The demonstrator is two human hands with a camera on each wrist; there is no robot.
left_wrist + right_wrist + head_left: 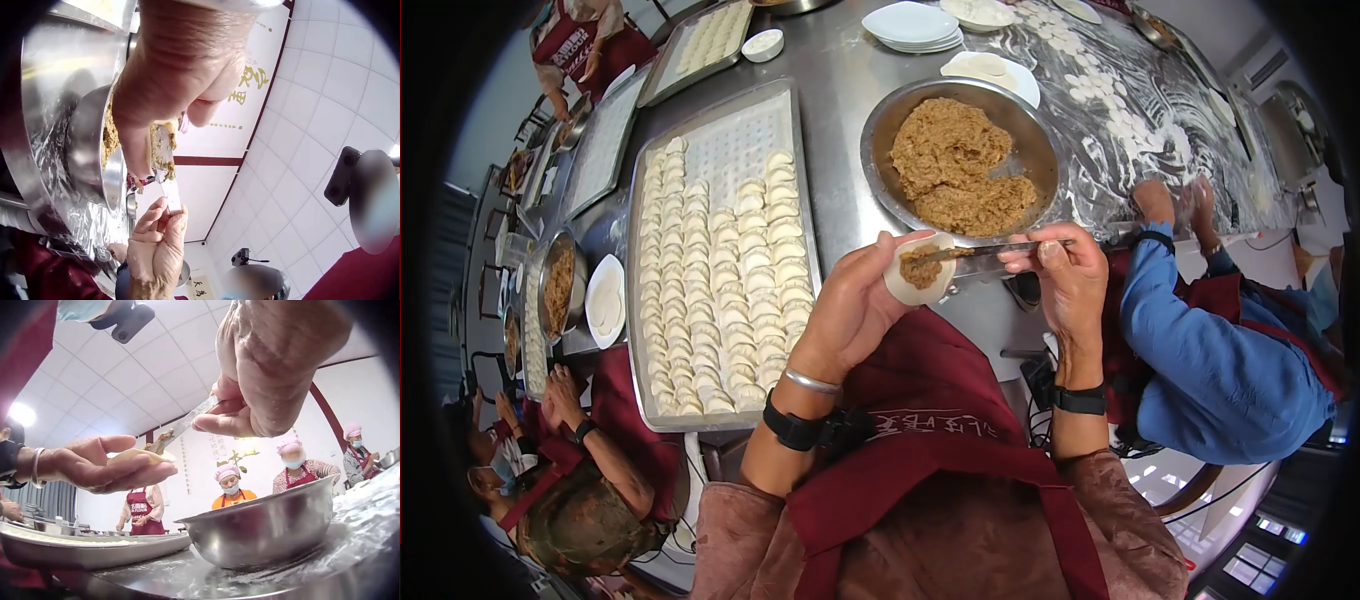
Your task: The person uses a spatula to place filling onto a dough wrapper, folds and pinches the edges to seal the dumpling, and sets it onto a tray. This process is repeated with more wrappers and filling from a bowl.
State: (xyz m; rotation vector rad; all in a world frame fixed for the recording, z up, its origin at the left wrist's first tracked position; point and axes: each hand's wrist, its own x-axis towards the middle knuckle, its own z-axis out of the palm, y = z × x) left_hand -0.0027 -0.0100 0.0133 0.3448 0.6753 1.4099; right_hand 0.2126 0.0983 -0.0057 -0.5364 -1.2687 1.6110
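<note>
1. Where the metal counter [835, 110] stretches ahead of the wearer, white flour [1135, 125] is scattered over its right side.
2. A long metal tray [740, 130] lies on the left part of the counter, holding rows of pale, crescent-shaped dumplings [757, 260]; its perforated base shows at the far end.
3. To the right of the tray sits a wide steel bowl [1048, 165] with a large brown mass of filling [950, 150].
4. Beyond the bowl are a stack of white plates [912, 25] and, nearer, a plate [1025, 88] bearing thin dough rounds [985, 68].
5. Both hands are raised at the near edge of the bowl. The left hand [855, 305] is palm up, holding a round wrapper [908, 287] between thumb and fingers.
6. The right hand [1065, 285] pinches the handle end of a narrow, flat spreader [992, 248].
7. Brown filling lies in the middle of the wrapper, touched by the smeared tip of the spreader.
</note>
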